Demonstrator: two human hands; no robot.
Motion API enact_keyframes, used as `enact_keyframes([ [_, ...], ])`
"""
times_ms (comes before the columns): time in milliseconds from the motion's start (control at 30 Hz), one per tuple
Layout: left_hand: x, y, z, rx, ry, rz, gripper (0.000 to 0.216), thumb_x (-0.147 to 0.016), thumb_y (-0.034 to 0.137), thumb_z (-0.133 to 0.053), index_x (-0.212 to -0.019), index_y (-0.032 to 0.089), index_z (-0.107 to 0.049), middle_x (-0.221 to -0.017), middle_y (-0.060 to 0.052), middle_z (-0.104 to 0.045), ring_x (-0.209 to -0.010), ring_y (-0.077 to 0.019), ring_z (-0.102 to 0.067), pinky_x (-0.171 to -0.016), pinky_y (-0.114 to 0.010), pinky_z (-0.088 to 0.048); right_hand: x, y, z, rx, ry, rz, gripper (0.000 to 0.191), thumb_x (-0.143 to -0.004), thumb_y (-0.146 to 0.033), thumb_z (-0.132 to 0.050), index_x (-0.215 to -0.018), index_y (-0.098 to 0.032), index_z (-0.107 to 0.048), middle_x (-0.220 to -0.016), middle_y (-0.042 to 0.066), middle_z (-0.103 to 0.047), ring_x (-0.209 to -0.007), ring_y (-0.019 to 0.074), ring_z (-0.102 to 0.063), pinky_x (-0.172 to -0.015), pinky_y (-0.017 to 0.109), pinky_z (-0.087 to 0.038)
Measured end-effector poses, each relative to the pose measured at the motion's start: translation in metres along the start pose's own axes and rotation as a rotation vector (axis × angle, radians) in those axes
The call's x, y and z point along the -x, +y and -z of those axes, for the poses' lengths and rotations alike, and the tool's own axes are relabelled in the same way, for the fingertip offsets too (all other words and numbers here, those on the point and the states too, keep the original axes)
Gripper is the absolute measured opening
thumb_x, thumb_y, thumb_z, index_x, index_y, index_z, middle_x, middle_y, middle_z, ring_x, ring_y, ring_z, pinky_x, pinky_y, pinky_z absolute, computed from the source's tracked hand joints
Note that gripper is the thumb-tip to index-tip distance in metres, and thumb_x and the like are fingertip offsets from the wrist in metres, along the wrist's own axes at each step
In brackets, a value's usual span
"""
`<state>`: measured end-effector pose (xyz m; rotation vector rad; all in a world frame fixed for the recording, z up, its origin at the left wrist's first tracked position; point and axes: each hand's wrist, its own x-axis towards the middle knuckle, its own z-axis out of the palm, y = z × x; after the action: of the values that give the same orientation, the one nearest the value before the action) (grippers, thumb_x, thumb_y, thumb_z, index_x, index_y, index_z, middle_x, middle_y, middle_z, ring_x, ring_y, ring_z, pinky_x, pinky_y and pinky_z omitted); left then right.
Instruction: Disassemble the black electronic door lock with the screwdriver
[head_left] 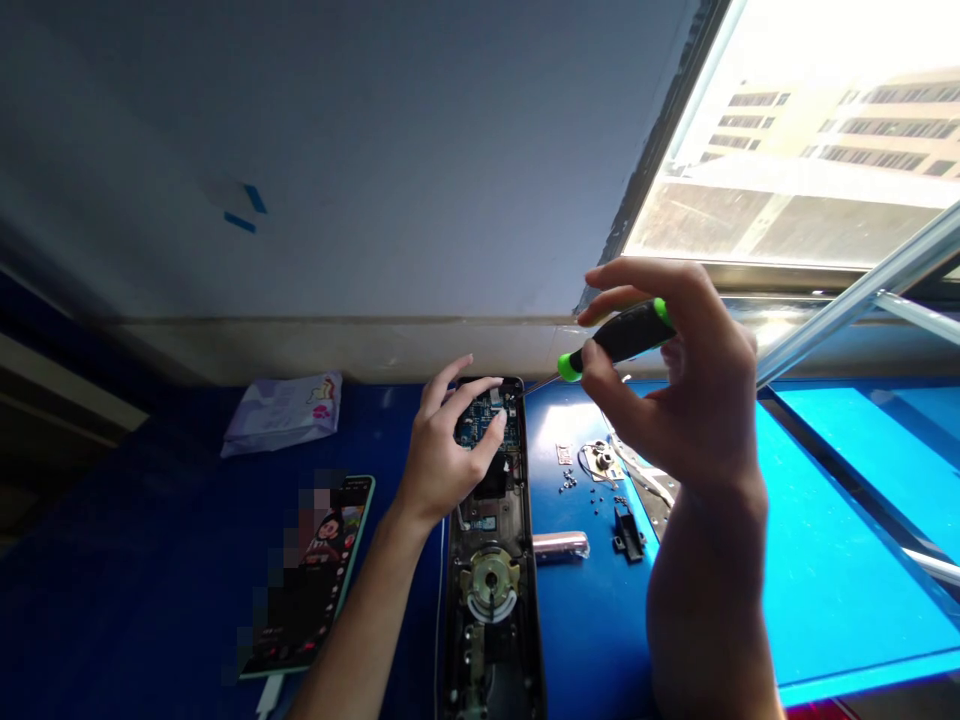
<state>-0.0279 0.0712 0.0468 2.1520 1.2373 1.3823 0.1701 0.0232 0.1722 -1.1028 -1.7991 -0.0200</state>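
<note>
My right hand (660, 370) grips a black and green screwdriver (626, 335). Its thin shaft slants down to the left, with the tip at the upper right part of a green-blue circuit board (480, 422). That board sits at the far end of a long, black, opened device casing (517, 500). Over the board, my left hand (450, 440) has its fingers spread, with thumb and index fingertip on or just above it; exact contact is unclear. Nearer to me in the casing is a round metal speaker-like part (491, 585).
Right of the casing are a pinkish cylinder (562, 546), several small screws (568, 481), a black plastic piece (630, 535) and a small wired part (600, 460). Left lie a lit phone (322, 570) on a cable and a purple-white packet (285, 412). Behind are a wall and window.
</note>
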Motion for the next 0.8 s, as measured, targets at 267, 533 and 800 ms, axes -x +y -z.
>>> enact_keyframes([
  [267, -0.020, 0.011, 0.001, -0.208, 0.004, -0.334, 0.015, -0.092, 0.025, -0.079, -0.107, 0.022, -0.082, -0.152, -0.013, -0.057, -0.145, -0.0364, -0.048, -0.120, -0.060, -0.046, 0.005, -0.001, 0.016, -0.112, 0.153, 0.079, 0.037, -0.088, -0.015, -0.070, -0.118, -0.037, -0.064, -0.106, 0.002, -0.072, -0.097, 0.0259, -0.076, -0.079, 0.043, -0.064],
  [533, -0.032, 0.028, -0.009, -0.184, -0.193, -0.389, 0.012, -0.100, 0.016, -0.068, -0.103, 0.015, -0.079, -0.102, -0.009, -0.073, -0.102, -0.0246, -0.065, -0.091, -0.041, -0.060, 0.018, -0.001, 0.049, 0.014, 0.265, 0.030, 0.044, -0.088, -0.019, -0.074, -0.124, -0.043, -0.068, -0.116, 0.004, -0.071, -0.101, 0.0335, -0.076, -0.073, 0.045, -0.063],
  [800, -0.045, 0.064, -0.039, -0.439, -0.818, -0.421, 0.021, -0.101, 0.021, -0.062, -0.091, 0.014, -0.080, -0.091, -0.012, -0.077, -0.094, -0.0291, -0.072, -0.085, -0.041, -0.056, 0.032, 0.026, 0.087, 0.020, -0.222, -0.185, 0.027, -0.090, -0.027, -0.072, -0.117, -0.027, -0.070, -0.086, -0.001, -0.074, -0.072, 0.0173, -0.071, -0.070, 0.034, -0.058],
])
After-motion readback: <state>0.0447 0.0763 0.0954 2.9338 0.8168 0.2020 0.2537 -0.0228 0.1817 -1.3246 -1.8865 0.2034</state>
